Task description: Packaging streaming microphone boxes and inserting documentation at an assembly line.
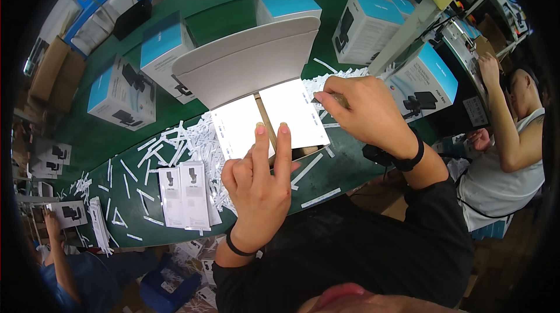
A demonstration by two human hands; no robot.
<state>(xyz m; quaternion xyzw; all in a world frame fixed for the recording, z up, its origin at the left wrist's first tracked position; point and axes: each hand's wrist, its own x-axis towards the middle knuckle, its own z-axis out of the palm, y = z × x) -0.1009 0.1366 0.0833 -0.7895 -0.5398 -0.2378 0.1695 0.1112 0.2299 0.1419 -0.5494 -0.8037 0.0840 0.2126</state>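
Note:
A white carton (248, 59) stands on the green table in front of me, its lid raised at the back. Two white inner panels (294, 112) lie across its top with a brown cardboard gap between them. Two outstretched fingers of my left hand (259, 187) press down, one on either side of that gap; the other fingers are partly curled. Beside the panels' right edge, my right hand (367, 112) is closed in a pinch. A small greyish-brown piece shows between its fingers, too covered to name. What lies beneath the panels is mostly hidden.
White paper strips (201, 141) are heaped around the carton. Folded leaflets (185, 196) lie at left. Blue-and-white boxes (122, 94) stand behind and at right, near a metal post (408, 36). One co-worker (504, 138) is at right; another's hand (51, 220) holds a box at left.

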